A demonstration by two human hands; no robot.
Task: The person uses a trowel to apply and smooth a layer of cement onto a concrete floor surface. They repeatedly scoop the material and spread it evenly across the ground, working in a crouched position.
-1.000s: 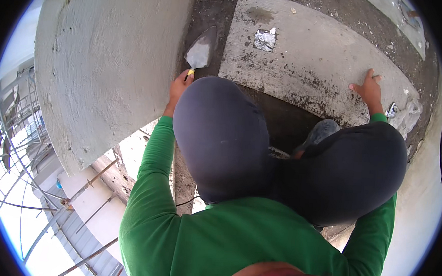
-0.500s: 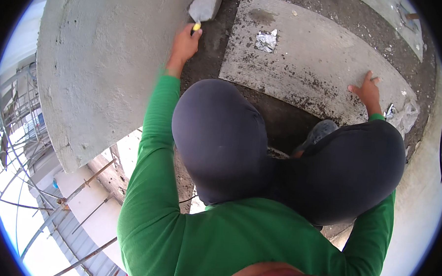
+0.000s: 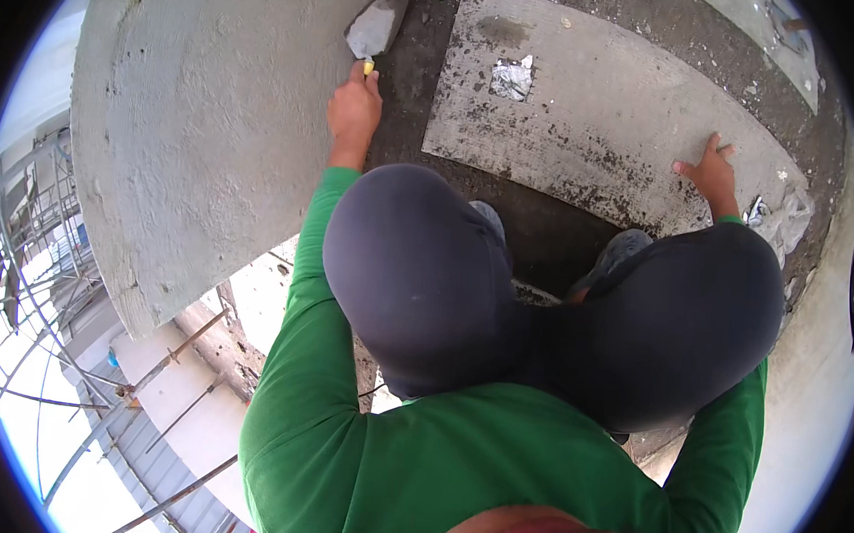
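Observation:
My left hand (image 3: 355, 116) grips the yellow handle (image 3: 368, 68) of a trowel, whose grey metal blade (image 3: 374, 26) lies over the dark, gritty strip beside the plastered concrete face at left. My right hand (image 3: 709, 169) rests with spread fingers on a flat, pale board (image 3: 587, 102) that is speckled with dark grit and bears a crumpled silvery scrap (image 3: 511, 78). Crumpled translucent plastic (image 3: 791, 220) lies just right of that hand. My bent knees in dark grey trousers hide part of the dark gap below the board, where my shoes show.
A large plastered concrete slab or wall (image 3: 204, 133) fills the upper left. Metal scaffold tubes (image 3: 180, 346) and a lower pale ledge lie beyond its edge at lower left. A pale wall curves along the right rim. Another panel (image 3: 784, 49) sits at top right, past a debris-strewn strip.
My left hand and the trowel moved forward from a second ago, then slightly back and left. My left knee shifted a little, revealing a shoe. My right hand stays on the board.

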